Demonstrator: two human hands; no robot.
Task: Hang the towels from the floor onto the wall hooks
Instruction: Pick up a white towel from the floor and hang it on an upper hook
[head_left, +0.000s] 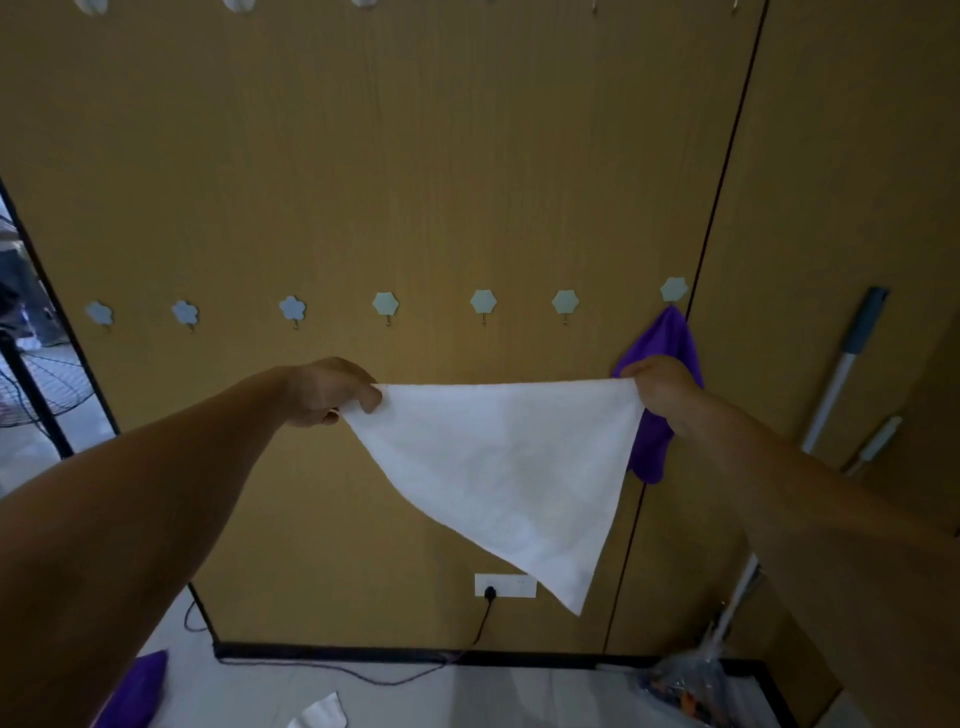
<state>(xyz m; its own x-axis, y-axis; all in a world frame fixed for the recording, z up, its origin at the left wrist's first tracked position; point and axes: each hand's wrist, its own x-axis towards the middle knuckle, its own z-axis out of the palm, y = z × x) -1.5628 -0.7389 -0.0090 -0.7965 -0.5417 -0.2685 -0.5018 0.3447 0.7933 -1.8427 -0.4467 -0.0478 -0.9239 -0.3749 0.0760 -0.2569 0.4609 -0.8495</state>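
The left hand (327, 392) and right hand (662, 387) each pinch a top corner of the white towel (509, 467), stretched taut just below the row of wall hooks (483, 304).

Its free corner droops well below the row. A purple towel (675, 338) on the row's rightmost hook is partly hidden behind the right hand. Far beneath, a second purple towel (137, 691) and a white cloth (322, 714) lie on the floor, cut off from view.

Six bare hooks (483, 304) open along the wall, purple towel (670, 364) covering the rightmost hook, mop handle (841, 364) leaning beyond
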